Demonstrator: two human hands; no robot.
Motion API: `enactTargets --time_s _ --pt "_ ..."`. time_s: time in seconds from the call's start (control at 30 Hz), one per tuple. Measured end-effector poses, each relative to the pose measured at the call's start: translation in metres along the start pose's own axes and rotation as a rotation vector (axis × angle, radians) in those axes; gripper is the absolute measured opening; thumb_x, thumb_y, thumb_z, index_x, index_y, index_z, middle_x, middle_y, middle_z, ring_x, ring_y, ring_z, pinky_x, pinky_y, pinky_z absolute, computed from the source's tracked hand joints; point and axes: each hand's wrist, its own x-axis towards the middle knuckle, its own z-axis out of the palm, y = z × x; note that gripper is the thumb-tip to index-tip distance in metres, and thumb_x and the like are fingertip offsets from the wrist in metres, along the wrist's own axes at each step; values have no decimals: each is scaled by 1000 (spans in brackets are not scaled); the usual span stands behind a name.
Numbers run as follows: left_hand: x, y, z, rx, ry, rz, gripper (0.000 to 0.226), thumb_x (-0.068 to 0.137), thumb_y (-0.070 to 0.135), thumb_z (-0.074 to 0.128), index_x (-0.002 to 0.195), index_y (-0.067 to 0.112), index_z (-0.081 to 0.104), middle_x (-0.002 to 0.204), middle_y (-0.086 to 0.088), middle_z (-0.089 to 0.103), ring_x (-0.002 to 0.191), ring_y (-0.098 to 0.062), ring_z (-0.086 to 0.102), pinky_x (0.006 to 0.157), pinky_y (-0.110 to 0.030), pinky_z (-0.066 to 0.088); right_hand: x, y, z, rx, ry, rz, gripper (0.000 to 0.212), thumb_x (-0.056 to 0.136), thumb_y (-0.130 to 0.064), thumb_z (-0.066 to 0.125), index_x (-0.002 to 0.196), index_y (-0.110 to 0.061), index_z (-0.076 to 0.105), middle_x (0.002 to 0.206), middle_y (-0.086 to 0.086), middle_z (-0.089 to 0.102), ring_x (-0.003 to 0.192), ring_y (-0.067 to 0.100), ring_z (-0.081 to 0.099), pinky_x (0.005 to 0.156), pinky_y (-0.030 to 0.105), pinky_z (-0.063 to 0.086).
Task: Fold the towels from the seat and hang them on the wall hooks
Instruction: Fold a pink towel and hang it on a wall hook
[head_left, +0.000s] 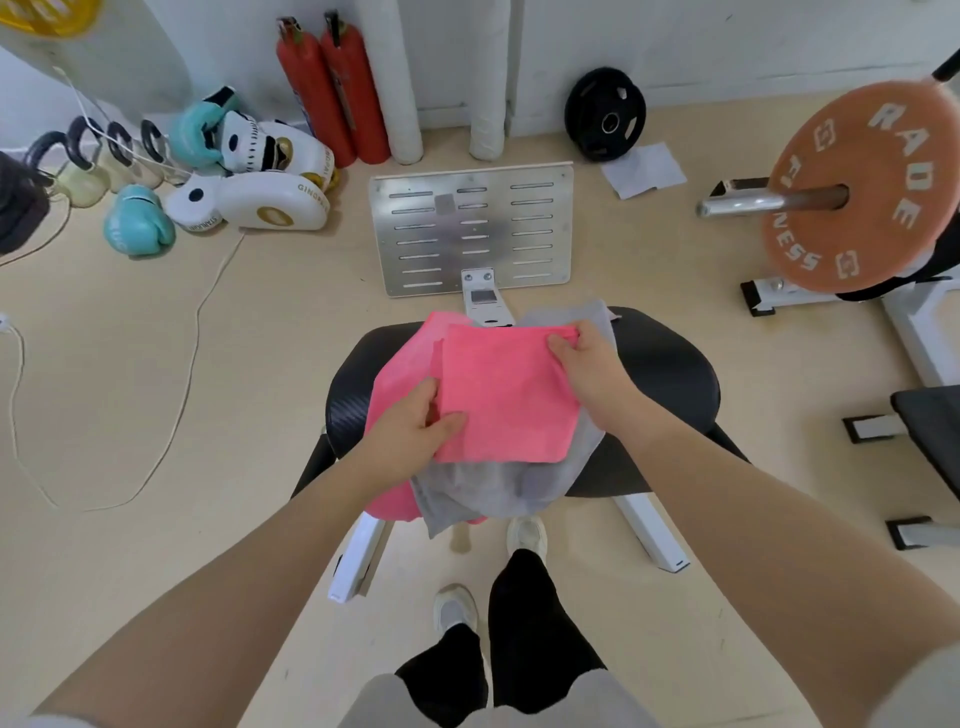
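Both hands work a pink towel (506, 395) over the black padded seat (670, 379). Left hand (415, 428) reaches in from the lower left with the forearm stretched forward, its thumb lying on top of the folded panel near the lower left corner and the fingers curled under the edge, pinching the cloth. Right hand (589, 358) comes in from the lower right, wrist bent inward, its fingers curled over the panel's far right corner and gripping it. The folded pink panel lies fairly flat between the two hands, with more pink cloth spread out under it to the left. A grey towel (498, 486) lies beneath, draped over the seat's near edge and hanging toward the floor. Beyond the seat stands a slotted metal footplate (470, 228). Teal and white boxing gloves (249, 171) lie on the floor at far left.
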Motion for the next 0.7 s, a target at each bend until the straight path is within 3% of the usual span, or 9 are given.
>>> enactTargets --time_s 0.1,0.13,0.23,0.37,0.43,0.47,0.5,0.6,0.7 --pt "22 5 2 111 135 -103 19 94 26 49 87 13 37 68 4 36 61 -10 36 57 -24 31 19 3 6 -70 47 -6 12 96 -24 47 103 -14 48 77 -6 48 79 14 47 61 24 35" --pt "28 3 4 124 160 -147 23 94 28 48 80 15 35 66 5 33 59 -9 33 55 -23 29 25 6 7 -141 45 11 8 95 -24 49 95 -16 48 72 -6 46 70 12 45 56 21 32" --pt "34 -1 7 113 241 -198 40 95 37 44 64 17 28 62 4 29 58 -12 30 54 -26 26 38 11 8 -325 22 33 36 89 -17 51 59 -19 33 55 -3 31 51 13 32 50 22 28" --pt "33 -9 8 251 230 -232 47 94 41 46 59 14 29 57 0 32 53 -14 32 51 -26 25 41 6 7 -562 -40 -10 34 89 -18 49 57 -13 39 58 4 41 54 17 40 52 24 31" --pt "32 -7 4 316 282 -219 34 86 43 57 72 14 46 71 1 49 63 -15 46 58 -28 35 37 4 6 -781 -60 -92 13 88 -19 49 91 -9 57 92 10 56 86 24 53 73 28 42" --pt "33 -4 2 304 314 -206 34 81 43 63 92 14 52 88 -1 55 78 -19 54 68 -31 42 37 3 6 -881 -90 -121 31 86 -17 49 116 -11 53 115 11 54 109 28 48 90 35 39" --pt "36 0 0 270 350 -209 49 78 44 66 111 12 51 106 -4 55 95 -22 55 81 -35 45 36 0 7 -919 -146 -123 47 84 -16 49 131 -15 45 132 9 47 125 30 38 102 40 31" --pt "53 15 -9 270 415 -269 66 84 54 54 134 15 40 128 -6 52 121 -29 46 103 -43 36 42 -8 13 -841 -323 -81 53 92 -26 38 144 -24 29 151 6 31 144 24 13 115 46 8" --pt "69 22 -11 200 258 -290 62 92 48 43 143 16 28 139 -7 47 127 -29 43 107 -41 34 50 -8 18 -909 -463 -22 57 93 -56 29 137 -21 39 147 9 36 143 26 16 115 50 1"
